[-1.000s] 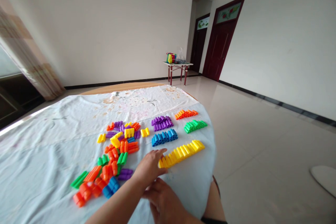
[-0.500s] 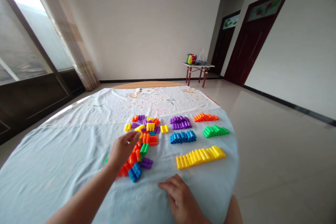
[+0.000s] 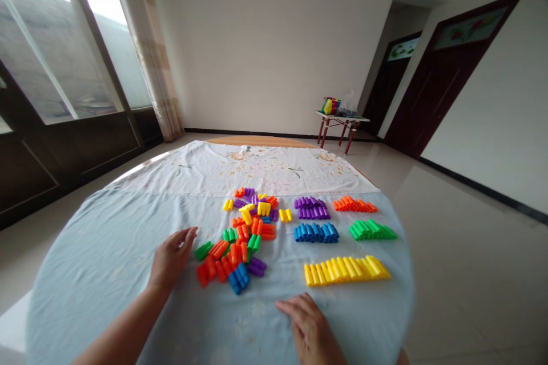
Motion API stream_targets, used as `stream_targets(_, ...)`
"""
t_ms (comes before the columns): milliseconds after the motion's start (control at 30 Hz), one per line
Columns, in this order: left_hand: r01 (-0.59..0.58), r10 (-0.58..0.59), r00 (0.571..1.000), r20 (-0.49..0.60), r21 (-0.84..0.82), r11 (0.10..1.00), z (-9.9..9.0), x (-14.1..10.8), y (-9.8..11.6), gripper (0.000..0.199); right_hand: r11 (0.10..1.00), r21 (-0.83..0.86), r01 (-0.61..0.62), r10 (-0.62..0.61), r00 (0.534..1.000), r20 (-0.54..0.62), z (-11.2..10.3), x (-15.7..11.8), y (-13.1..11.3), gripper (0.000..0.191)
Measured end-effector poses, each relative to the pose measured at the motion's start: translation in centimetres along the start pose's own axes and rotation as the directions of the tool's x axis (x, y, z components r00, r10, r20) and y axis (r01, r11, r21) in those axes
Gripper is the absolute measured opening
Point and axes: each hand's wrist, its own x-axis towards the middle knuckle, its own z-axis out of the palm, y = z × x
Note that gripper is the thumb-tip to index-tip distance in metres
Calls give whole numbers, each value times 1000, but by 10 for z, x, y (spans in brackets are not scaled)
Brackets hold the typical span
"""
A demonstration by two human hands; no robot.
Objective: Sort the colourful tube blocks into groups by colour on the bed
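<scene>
My left hand (image 3: 173, 256) hovers just left of a mixed pile of plastic tube blocks, fingers loosely bent, a little apart from the thumb, and nothing visible in them. Closest to it lies a green block (image 3: 204, 250), with orange blocks (image 3: 218, 268) beside that. A blue block (image 3: 238, 278) and a purple block (image 3: 257, 266) form the pile's near edge. My right hand (image 3: 310, 322) rests on the cloth with fingers stretched out, holding nothing. Beyond it is a row of yellow blocks (image 3: 346, 271).
Blue (image 3: 315, 232), purple (image 3: 311, 209), green (image 3: 372, 230) and orange (image 3: 354, 204) blocks stand in separate groups on the right. A pale floral cloth (image 3: 107, 262) covers the round table. Against the far wall, a small table (image 3: 342, 116) bears bags.
My left hand has drawn back leftward from above the pile, uncovering the blocks there. My right hand stays resting on the cloth. The camera view has turned somewhat left.
</scene>
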Motion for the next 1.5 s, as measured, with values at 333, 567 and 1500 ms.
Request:
stream_targets(333,-129,119,986,119,80,988,12,-4,-3,44,996,34,-84,85,996,-26,3,13,-15,40)
stream_targets(567,-211,194,971,140,117,970,16,-1,-11,44,968,45,-246,247,969,-16,27,66,-41,31)
stream_targets(1500,-308,280,946,161,184,934,21,-2,-15,46,997,-20,-75,76,996,49,-7,56,-8,54)
